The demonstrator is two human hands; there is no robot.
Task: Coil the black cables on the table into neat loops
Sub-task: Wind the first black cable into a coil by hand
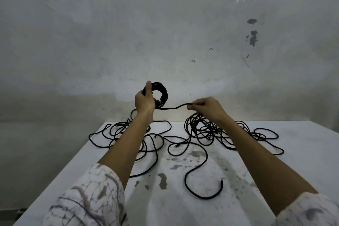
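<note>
While the left hand [145, 102] clasps the wound black cable coil [162, 95] above the white stained bench [293, 152], the right hand [205, 106] pinches its light, limp, likely tangle-prone free strand [172, 107].

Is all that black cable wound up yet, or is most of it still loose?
Mostly loose. The left hand grips one small coil, the right hand pinches its strand, and tangled loose cable sprawls over the table.
</note>
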